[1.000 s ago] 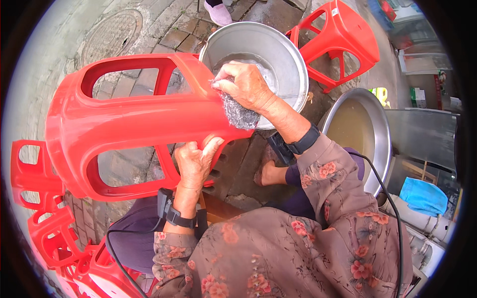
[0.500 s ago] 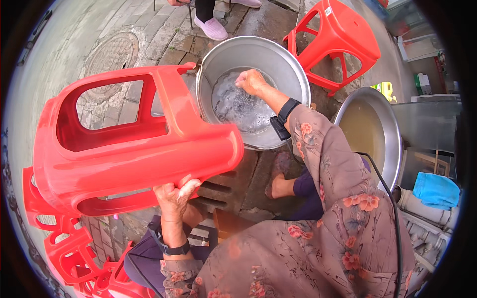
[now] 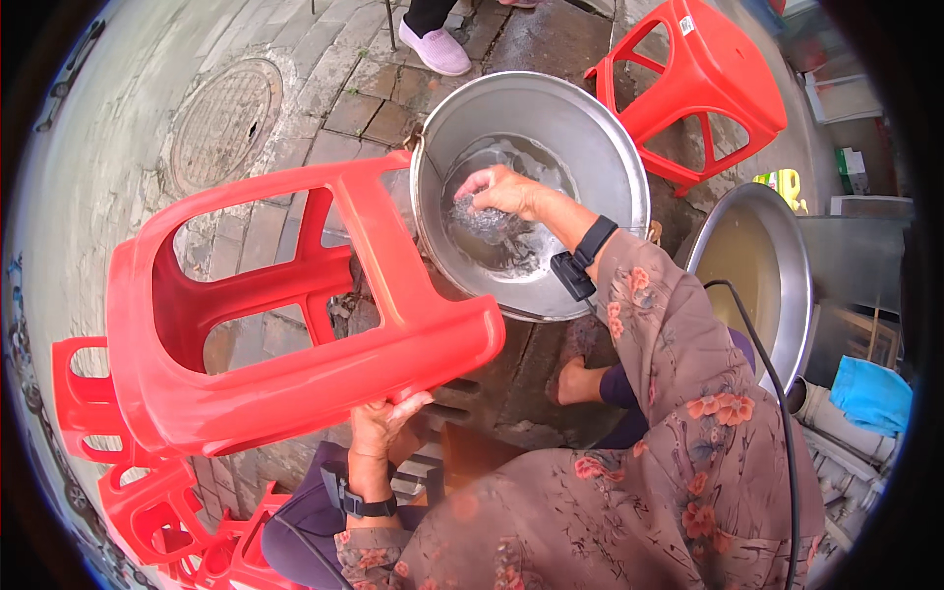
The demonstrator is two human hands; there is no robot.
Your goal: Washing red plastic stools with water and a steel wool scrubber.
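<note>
A red plastic stool (image 3: pixel 324 388) lies tipped on its side at the left, its legs pointing toward a large metal pot (image 3: pixel 600 246). My left hand (image 3: pixel 379 425) is closed on the stool's lower edge, with part of the fingers hidden behind it. Inside the pot, my right hand (image 3: pixel 506 192) is at the surface of shallow, sudsy water (image 3: pixel 531 258). Its fingers are curled over a silvery, wiry steel scourer (image 3: pixel 480 222), which shows beneath them. A stool leg end touches or overlaps the pot's left rim.
Another red stool (image 3: pixel 733 84) stands beyond the pot. A wide metal basin (image 3: pixel 798 295) of cloudy water is at the right, near a yellow bottle (image 3: pixel 784 184) and a blue cloth (image 3: pixel 871 393). More red stools (image 3: pixel 157 506) crowd the lower left. A person's pink shoe (image 3: pixel 438 51) is at the top.
The stool has turned slightly in my left hand, showing more of its open underside. My right hand stays in the pot, now with the scourer visible under it. The whole view has shifted a little.
</note>
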